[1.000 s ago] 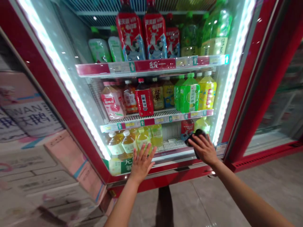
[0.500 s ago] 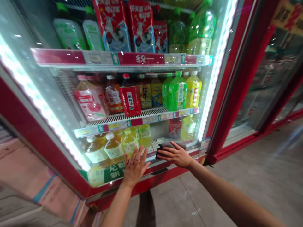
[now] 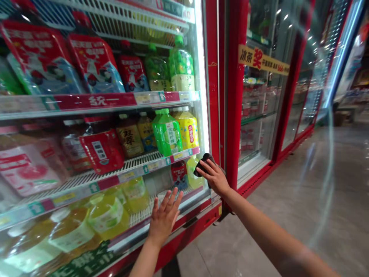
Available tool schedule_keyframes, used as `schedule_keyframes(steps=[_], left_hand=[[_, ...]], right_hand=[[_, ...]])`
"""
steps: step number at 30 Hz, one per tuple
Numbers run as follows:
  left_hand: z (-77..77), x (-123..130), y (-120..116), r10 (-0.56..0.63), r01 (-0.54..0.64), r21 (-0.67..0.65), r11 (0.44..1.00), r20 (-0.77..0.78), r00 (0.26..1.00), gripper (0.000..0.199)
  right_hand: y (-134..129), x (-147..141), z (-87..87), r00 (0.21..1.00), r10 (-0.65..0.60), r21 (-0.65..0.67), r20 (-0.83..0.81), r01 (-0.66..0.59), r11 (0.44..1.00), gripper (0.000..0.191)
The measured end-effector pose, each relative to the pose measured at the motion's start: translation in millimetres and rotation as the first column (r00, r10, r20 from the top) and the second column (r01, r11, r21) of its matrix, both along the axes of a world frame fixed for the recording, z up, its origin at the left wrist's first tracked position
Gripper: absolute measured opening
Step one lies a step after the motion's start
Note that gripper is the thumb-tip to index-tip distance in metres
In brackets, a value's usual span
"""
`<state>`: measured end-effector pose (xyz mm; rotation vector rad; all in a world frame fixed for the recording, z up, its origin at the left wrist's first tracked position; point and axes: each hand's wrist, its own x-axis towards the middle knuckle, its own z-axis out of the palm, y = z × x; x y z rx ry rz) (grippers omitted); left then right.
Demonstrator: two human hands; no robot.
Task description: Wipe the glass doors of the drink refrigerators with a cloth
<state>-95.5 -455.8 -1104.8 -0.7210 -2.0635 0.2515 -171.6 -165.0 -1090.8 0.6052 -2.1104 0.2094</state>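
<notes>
My right hand (image 3: 215, 177) presses a dark grey cloth (image 3: 206, 157) flat under its fingers, by the lower right edge of a lit drinks cooler's glass front. My left hand (image 3: 164, 219) is lower and to the left, palm toward the glass, its fingers spread and holding nothing. Whether it touches the glass I cannot tell. Behind the hands, the bottom shelf holds yellow drink bottles (image 3: 108, 213) and a red-labelled bottle (image 3: 179, 175). Just above stand a green bottle (image 3: 169, 132) and a yellow bottle (image 3: 188, 129).
The cooler's red frame (image 3: 212, 88) runs upright beside the light strip. Another glass-fronted cooler (image 3: 256, 127) follows to the right, with a yellow banner (image 3: 263, 61) across it. Grey floor tiles (image 3: 276, 215) lie below. Large red-labelled bottles (image 3: 96, 61) fill the upper shelf.
My right hand has moved with the cloth rightward and up along the glass to the cooler's edge. The view has turned right, showing more neighbouring coolers. My left hand stays open.
</notes>
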Motion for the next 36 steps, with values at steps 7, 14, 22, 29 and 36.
schedule_keyframes(steps=[7, 14, 22, 29, 36], left_hand=[[56.8, -54, 106, 0.018, -0.022, -0.065, 0.998, -0.072, 0.997, 0.090], [123.2, -97, 212, 0.048, -0.056, -0.065, 0.996, -0.118, 0.992, 0.088], [186.6, -127, 296, 0.135, -0.131, 0.038, 0.991, -0.160, 0.978, 0.099], [178.8, -124, 325, 0.356, -0.351, 0.095, 0.932, -0.044, 0.934, 0.104], [199.2, -107, 339, 0.407, -0.408, 0.045, 0.912, 0.016, 0.913, 0.115]], right_hand=[[93, -23, 58.2, 0.968, -0.121, -0.055, -0.219, 0.112, 0.992, 0.057], [161, -62, 131.4, 0.964, -0.051, -0.143, -0.262, 0.013, 0.990, 0.053], [195, -89, 223.5, 0.941, 0.125, -0.093, -0.315, -0.162, 0.982, 0.058], [209, -104, 287.3, 0.886, 0.258, 0.019, -0.385, -0.271, 0.962, 0.055], [236, -113, 300.6, 0.905, 0.203, -0.121, -0.374, -0.265, 0.957, 0.054]])
